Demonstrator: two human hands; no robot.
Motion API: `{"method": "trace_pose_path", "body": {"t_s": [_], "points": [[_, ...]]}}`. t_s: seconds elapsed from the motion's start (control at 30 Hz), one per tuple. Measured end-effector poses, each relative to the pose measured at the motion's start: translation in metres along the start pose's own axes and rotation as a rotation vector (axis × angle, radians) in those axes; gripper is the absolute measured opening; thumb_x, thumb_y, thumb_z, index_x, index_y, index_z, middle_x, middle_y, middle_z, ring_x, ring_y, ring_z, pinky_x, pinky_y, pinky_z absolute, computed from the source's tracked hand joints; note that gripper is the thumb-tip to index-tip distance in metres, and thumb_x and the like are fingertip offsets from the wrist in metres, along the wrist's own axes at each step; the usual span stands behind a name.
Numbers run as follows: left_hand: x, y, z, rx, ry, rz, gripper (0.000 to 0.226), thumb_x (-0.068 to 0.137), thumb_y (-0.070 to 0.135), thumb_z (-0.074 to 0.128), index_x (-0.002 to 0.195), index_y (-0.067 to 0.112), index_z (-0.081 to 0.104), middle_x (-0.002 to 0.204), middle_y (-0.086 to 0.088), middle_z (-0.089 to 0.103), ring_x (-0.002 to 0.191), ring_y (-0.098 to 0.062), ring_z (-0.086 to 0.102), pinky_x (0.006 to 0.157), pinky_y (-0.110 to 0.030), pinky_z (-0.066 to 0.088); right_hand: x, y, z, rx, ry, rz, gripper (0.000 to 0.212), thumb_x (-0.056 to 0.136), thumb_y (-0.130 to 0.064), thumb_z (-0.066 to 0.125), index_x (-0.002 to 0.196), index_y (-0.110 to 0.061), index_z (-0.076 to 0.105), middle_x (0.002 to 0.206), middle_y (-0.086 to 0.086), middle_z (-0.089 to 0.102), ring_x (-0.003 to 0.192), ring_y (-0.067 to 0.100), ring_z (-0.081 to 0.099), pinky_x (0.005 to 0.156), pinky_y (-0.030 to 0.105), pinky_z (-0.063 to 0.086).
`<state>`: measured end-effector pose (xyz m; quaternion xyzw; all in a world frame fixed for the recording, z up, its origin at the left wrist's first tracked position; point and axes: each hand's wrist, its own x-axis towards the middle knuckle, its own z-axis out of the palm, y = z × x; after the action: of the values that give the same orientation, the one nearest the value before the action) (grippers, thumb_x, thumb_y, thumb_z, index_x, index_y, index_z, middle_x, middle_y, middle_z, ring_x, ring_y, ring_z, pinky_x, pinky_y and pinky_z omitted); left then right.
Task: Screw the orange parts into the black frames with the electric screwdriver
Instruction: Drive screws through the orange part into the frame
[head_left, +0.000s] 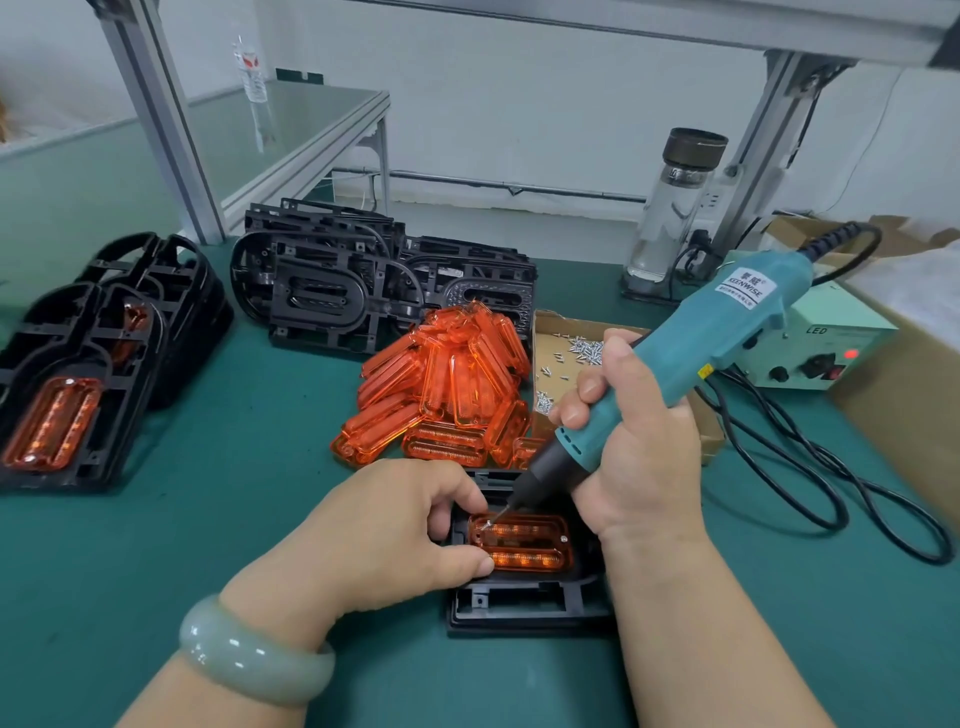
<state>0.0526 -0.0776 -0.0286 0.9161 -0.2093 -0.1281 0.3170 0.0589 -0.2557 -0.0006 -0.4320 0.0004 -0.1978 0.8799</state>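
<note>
DESK: What fills the foreground?

PHOTOGRAPHER: A person's right hand (639, 441) over a green worktop (208, 519), its grip wrapped round the teal body of an electric screwdriver (691, 358). The tool is tilted, with the bit down on a screw (485, 525) at the far-left corner of an orange part (524, 540).

DESK: And the other hand?

PHOTOGRAPHER: The left hand (395, 525), a pale green bangle (249, 654) on its wrist, pinches the left end of that orange part. The thumb is on the near edge and the forefinger at the far edge, beside the bit. That grip is closed on the part.

DESK: Where does the part sit?

PHOTOGRAPHER: In a black frame (524, 603) lying flat on the worktop, just in front of the person, between the two wrists. A second screw head shows at the part's right end.

DESK: The background?

PHOTOGRAPHER: A heap of loose orange parts (447, 395) just beyond the hands, and behind it a stack of bare black frames (363, 280). To the left are frames with orange parts fitted (78, 384). Right of the heap, an open cardboard box (566, 353) of small silver screws sits partly behind the right hand. The black cable (831, 493) loops across the worktop near a pale green power unit (826, 353) showing a red light — a clear bottle (670, 208) with a dark cap stands beyond it.
</note>
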Motion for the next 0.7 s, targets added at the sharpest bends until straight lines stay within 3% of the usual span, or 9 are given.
{"method": "trace_pose_path", "body": {"t_s": [0.5, 0.7], "points": [[-0.001, 0.001, 0.001, 0.022, 0.013, -0.002, 0.035, 0.061, 0.057, 0.074, 0.091, 0.046, 0.059, 0.073, 0.023, 0.056, 0.061, 0.005, 0.051, 0.057, -0.019, 0.042, -0.005, 0.0, 0.006, -0.081, -0.123, -0.051, 0.009, 0.084, -0.02, 0.059, 0.092, -0.017, 0.056, 0.056, -0.002, 0.049, 0.043, 0.013, 0.046, 0.049, 0.027, 0.043], [-0.002, 0.004, -0.001, 0.058, 0.015, 0.009, 0.029, 0.061, 0.058, 0.073, 0.082, 0.051, 0.054, 0.071, 0.018, 0.056, 0.064, 0.005, 0.052, 0.057, -0.018, 0.041, -0.006, -0.001, 0.013, -0.134, -0.306, -0.071, 0.019, 0.081, -0.03, 0.067, 0.097, -0.022, 0.06, 0.059, -0.004, 0.051, 0.044, 0.013, 0.048, 0.05, 0.026, 0.043]]}}
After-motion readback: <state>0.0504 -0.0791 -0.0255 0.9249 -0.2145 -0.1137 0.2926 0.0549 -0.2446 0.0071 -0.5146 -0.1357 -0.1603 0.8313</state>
